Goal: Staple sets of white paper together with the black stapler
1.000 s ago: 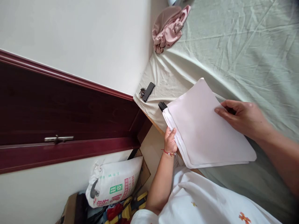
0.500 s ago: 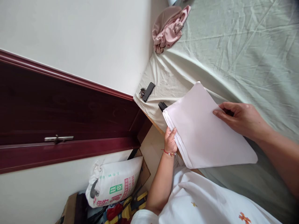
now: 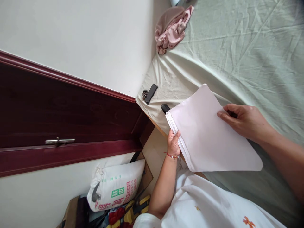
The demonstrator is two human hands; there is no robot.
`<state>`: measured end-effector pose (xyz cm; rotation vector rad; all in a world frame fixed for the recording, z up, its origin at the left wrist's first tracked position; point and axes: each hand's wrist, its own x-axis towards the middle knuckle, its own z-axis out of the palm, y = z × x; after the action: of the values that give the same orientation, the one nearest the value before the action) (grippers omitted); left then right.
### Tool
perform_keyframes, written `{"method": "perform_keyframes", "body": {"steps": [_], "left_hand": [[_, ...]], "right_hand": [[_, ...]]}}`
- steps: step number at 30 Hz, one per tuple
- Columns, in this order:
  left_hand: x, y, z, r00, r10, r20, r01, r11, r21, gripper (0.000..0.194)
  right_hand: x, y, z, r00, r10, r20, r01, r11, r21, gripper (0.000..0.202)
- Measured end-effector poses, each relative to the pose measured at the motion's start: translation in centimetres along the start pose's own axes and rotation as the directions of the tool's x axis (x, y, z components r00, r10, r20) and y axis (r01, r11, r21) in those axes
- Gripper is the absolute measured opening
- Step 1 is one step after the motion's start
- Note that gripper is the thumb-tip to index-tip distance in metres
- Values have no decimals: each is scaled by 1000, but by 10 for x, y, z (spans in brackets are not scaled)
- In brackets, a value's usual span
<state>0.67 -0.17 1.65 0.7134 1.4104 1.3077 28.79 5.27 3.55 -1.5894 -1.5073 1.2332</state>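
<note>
A stack of white paper sheets (image 3: 211, 136) is held tilted over the edge of the bed, its layered side facing left. My left hand (image 3: 174, 142), with a red string bracelet at the wrist, grips the stack's left edge, thumb on top and fingers hidden underneath. My right hand (image 3: 244, 120) pinches the upper right edge between thumb and fingers. Just past the stack's left corner, a black object (image 3: 165, 108) pokes out, mostly covered by the paper, so its kind is unclear.
On the pale green sheet (image 3: 237, 53) lie a dark oblong item with small metal pieces (image 3: 150, 93) and a crumpled pink cloth (image 3: 172, 30). A dark red door (image 3: 71, 110) stands left. Below it are a printed white sack (image 3: 118, 183) and a cardboard box (image 3: 147, 175).
The stack's far corner and right edge have shifted very slightly to the right. Both hands keep nearly the same places on the paper.
</note>
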Motion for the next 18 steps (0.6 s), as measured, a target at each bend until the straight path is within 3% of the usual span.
{"method": "perform_keyframes", "body": {"steps": [13,18], "left_hand": [[-1,0,1,1000,13,6,-13,999,36,49],[-2,1,3,998,2,-57,-1,1000,21,46]], "right_hand": [[0,-1,1,999,30,37,-29,999,-22,35],[2,3,4,999,17,38,-16,999,-43,32]]}}
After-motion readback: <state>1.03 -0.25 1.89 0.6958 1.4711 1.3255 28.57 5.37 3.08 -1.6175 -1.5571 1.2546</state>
